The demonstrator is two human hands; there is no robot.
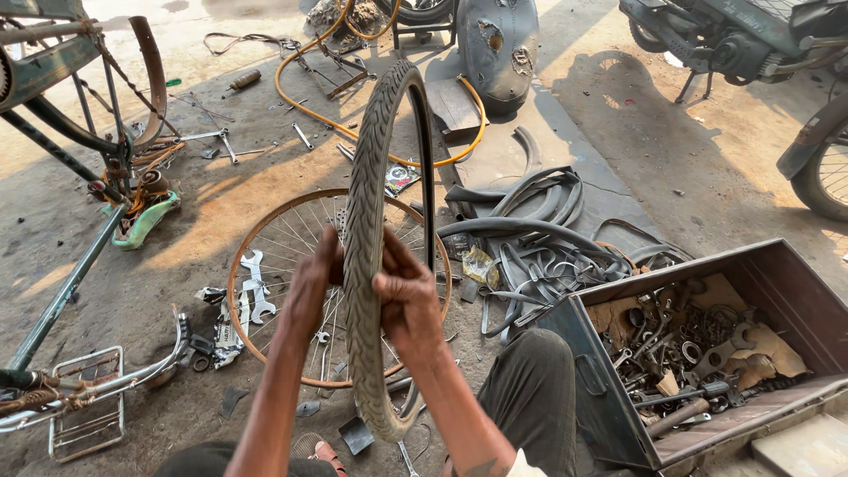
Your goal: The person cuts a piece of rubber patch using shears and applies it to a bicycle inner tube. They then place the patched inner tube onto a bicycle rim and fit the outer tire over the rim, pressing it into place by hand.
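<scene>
I hold a worn grey bicycle tyre upright in front of me, its tread facing me. My left hand grips its left side and my right hand grips its right side, both at about mid-height. Behind the tyre a rusty spoked wheel rim lies flat on the ground. Black inner tubes lie in a heap to the right of the rim.
An open metal toolbox full of spanners and parts stands at the right. An upturned bicycle frame lies at the left. Spanners rest near the rim. An orange hose loops at the back. A motorbike stands far right.
</scene>
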